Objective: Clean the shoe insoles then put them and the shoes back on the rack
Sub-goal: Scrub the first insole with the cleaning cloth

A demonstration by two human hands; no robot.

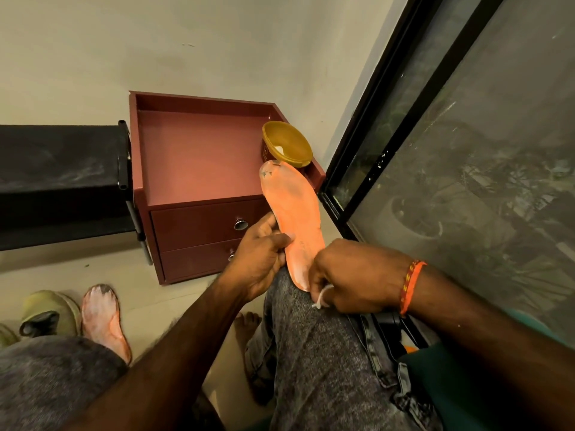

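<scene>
On the near right knee, the left hand point(259, 256) pinches the orange insole point(294, 219); the right hand point(348, 275), gripping a white cloth point(322, 295), scrubs its heel (hard strokes could tug it loose).

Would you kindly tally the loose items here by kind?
Orange insoles: 2, one held, one on the floor
Olive shoes: 2
Yellow bowl: 1
White cloth: 1
Total: 6
</scene>
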